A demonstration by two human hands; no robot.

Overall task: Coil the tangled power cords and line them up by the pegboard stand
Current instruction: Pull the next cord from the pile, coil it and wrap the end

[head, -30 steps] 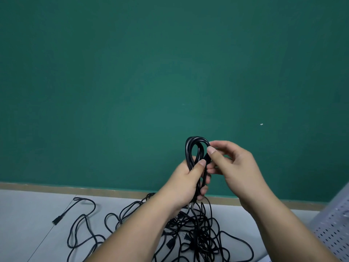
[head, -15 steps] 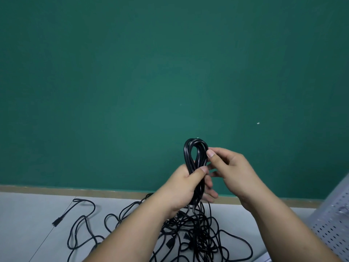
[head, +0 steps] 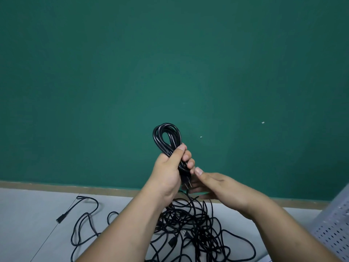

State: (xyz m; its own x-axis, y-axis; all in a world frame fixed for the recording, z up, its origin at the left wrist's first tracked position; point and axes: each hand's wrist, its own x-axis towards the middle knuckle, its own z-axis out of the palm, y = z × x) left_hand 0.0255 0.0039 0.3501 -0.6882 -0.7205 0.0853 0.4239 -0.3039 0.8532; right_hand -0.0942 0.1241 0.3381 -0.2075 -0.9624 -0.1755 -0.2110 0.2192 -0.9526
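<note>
My left hand (head: 166,174) grips a black power cord wound into a coil (head: 167,137), whose loops stand up above the fist in front of the green wall. The coil's plug (head: 186,183) hangs just under that hand, prongs pointing down. My right hand (head: 222,188) sits lower and to the right, thumb up beside the left fingers and straight fingers reaching under the plug; I see nothing gripped in it. Below both hands a tangle of black cords (head: 188,227) lies on the grey floor, partly hidden by my forearms.
One loose cord runs out to the left and ends in a connector (head: 60,220). The grey perforated pegboard stand (head: 332,224) rises at the right edge. A tan baseboard strip (head: 56,187) marks where the wall meets the floor.
My right hand has left the top of the coil and dropped below the left hand, near the plug. The coil's loops stand taller and wider above the left fist.
</note>
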